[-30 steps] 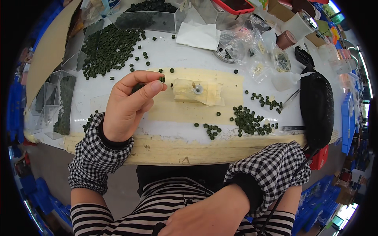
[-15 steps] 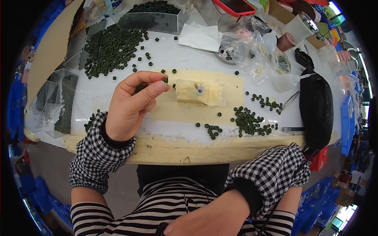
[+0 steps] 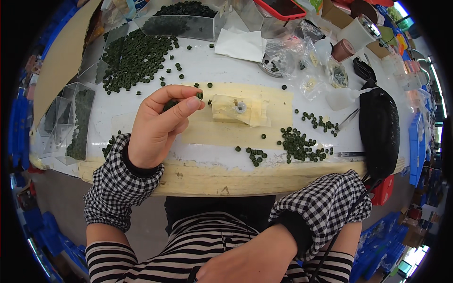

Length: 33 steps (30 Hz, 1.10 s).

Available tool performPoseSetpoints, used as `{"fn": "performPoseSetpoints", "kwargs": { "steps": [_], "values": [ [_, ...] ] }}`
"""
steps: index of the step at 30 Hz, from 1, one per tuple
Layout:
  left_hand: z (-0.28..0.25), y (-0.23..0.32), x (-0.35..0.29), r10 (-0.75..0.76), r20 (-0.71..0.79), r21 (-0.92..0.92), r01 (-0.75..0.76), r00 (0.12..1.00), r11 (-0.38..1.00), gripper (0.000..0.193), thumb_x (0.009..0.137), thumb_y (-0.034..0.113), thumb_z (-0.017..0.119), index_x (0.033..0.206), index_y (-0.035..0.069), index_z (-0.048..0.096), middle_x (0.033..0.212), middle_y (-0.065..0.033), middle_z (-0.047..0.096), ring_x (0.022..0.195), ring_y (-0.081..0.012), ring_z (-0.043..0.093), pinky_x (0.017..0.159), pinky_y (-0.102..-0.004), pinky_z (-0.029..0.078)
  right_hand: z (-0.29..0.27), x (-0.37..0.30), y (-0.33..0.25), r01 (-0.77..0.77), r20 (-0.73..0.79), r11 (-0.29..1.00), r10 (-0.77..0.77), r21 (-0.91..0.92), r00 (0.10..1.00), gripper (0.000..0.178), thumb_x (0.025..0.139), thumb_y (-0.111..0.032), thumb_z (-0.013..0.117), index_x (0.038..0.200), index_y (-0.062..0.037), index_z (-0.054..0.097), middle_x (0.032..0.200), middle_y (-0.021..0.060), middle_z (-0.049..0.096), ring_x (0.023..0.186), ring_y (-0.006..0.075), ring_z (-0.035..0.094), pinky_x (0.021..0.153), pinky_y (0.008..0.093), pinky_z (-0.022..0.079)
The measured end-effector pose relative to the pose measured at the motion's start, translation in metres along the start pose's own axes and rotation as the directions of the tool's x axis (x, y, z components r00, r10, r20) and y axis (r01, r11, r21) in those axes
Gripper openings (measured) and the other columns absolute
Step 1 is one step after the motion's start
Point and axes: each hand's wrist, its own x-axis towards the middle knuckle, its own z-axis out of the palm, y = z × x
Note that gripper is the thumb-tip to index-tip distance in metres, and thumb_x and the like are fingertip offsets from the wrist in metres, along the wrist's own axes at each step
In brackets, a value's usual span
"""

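Note:
My left hand (image 3: 160, 120) is raised over the left side of the table. Its thumb and forefinger pinch a small dark green grooved ring (image 3: 200, 95), and more dark green shows behind the curled fingers. Just right of the fingertips stands a block wrapped in cream tape (image 3: 226, 111), with a pale round fitting (image 3: 240, 108) and a short peg on top. My right hand (image 3: 250, 262) rests low against the striped shirt, off the table. Its fingers run mostly out of the picture, so what they do is hidden.
A large heap of green rings (image 3: 132, 61) lies at the far left, with a clear bin (image 3: 198, 30) behind. A smaller pile (image 3: 302, 146) lies right of the block. A black pouch (image 3: 379, 127), tweezers (image 3: 349, 119), plastic bags (image 3: 311, 66) and a red-cased phone (image 3: 283, 8) sit around.
The whole view has shifted very slightly. Both hands hold the same pose, and the ring stays in the left fingertips.

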Motion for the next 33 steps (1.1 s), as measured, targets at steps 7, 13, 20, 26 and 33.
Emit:
{"fn": "performPoseSetpoints", "kwargs": {
  "steps": [7,13,20,26,33],
  "values": [
    [-0.002,0.0,0.0,0.007,0.0,-0.002,-0.007,1.0,1.0,0.021,0.088,0.008,0.063,0.107,0.001,0.061,0.09,-0.0077,0.067,0.053,-0.0003,0.034,0.048,-0.0153,0.028,-0.005,0.0,-0.003,-0.001,0.023,1.0,0.001,-0.007,1.0,0.03,0.076,-0.025,0.061,0.08,0.0037,0.056,0.082,0.0179,0.055,0.08,0.0342,0.056,0.07,0.0398,0.046],
    [0.0,0.001,0.0,0.011,0.005,-0.004,-0.011,1.0,1.0,0.02,0.087,0.007,0.063,0.106,0.001,0.061,0.089,-0.0067,0.067,0.053,-0.0001,0.035,0.047,-0.0153,0.027,-0.003,0.001,-0.002,0.022,-0.003,1.0,-0.022,-0.008,1.0,0.029,0.076,-0.025,0.061,0.078,0.0033,0.056,0.08,0.0173,0.056,0.08,0.0337,0.056,0.07,0.0398,0.046],
    [0.0,0.001,0.001,0.001,0.009,-0.008,-0.001,1.0,1.0,0.02,0.087,0.008,0.064,0.106,0.001,0.061,0.088,-0.005,0.067,0.053,0.0001,0.035,0.047,-0.0154,0.027,-0.006,0.0,-0.003,-0.004,0.028,0.998,0.006,-0.062,1.0,0.026,0.077,-0.025,0.06,0.077,0.0017,0.057,0.079,0.0158,0.056,0.079,0.0323,0.057,0.069,0.0394,0.046],
    [-0.001,0.0,0.0,-0.004,-0.001,0.036,0.004,1.0,0.999,0.018,0.089,0.009,0.062,0.106,0.004,0.06,0.087,-0.0041,0.064,0.051,-0.0005,0.032,0.047,-0.0169,0.027,-0.006,0.001,-0.002,-0.001,0.026,0.999,0.002,-0.042,1.0,0.026,0.077,-0.025,0.06,0.075,0.0012,0.057,0.078,0.0148,0.055,0.077,0.0315,0.056,0.068,0.039,0.045],
    [0.0,-0.001,0.002,-0.009,0.034,0.101,0.006,0.999,0.995,0.017,0.089,0.009,0.061,0.105,0.004,0.06,0.085,-0.0029,0.063,0.05,-0.0005,0.031,0.047,-0.0174,0.027,-0.018,0.001,-0.004,0.016,0.04,0.981,-0.008,-0.196,0.999,0.024,0.077,-0.025,0.065,0.074,-0.0028,0.058,0.078,0.0126,0.055,0.08,0.0293,0.055,0.066,0.0372,0.045]
  ]
}}
